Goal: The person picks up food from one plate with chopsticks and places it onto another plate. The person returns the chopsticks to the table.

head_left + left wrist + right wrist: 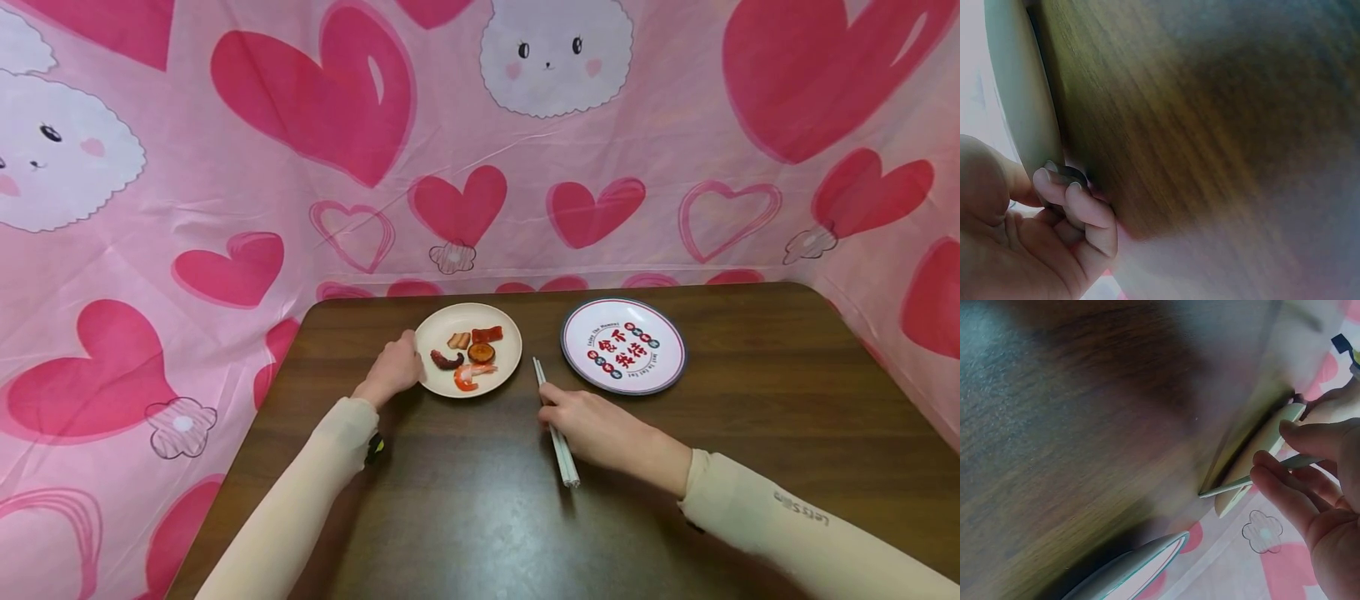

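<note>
My left hand (396, 367) grips the left rim of a cream plate (506, 321), its fingers (1094, 215) curled under the edge in the left wrist view. Grouped on that plate are an orange shrimp (467, 380), a round brown mushroom-like piece (481, 353), a dark curled tentacle-like piece (447, 361), a red slab (487, 334) and a pale ridged piece (458, 340). Between the two plates, my right hand (592, 423) pinches a pair of pale chopsticks (562, 454). Their thin tips point away from me, beside the cream plate's right rim.
A white plate (585, 327) with a dark blue rim and red and blue lettering lies right of the chopsticks. Both plates are near the far side of the brown wooden table (465, 508). Pink cloth (517, 150) printed with hearts surrounds the table at the back and sides.
</note>
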`<action>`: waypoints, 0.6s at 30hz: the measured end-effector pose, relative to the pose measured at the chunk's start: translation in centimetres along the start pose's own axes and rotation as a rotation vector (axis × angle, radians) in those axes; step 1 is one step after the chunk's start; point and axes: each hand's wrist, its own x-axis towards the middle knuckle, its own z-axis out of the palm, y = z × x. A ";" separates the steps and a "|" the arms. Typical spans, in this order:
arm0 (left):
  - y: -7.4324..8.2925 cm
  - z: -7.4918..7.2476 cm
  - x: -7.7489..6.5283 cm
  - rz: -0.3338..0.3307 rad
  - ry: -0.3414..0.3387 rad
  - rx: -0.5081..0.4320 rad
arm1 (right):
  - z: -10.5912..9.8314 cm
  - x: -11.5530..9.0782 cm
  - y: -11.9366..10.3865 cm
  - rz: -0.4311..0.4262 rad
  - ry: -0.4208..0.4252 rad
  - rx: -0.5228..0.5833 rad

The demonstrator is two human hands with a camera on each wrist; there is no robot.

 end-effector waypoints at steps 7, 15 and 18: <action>-0.1 0.0 0.0 0.009 -0.002 0.002 | 0.0 -0.1 0.2 -0.016 -0.032 -0.027; -0.1 0.0 0.0 0.011 0.000 0.001 | 0.4 -0.1 0.5 -0.046 -0.038 -0.077; -0.1 0.0 0.1 0.011 -0.005 0.000 | 0.5 -0.1 0.7 -0.048 -0.045 -0.081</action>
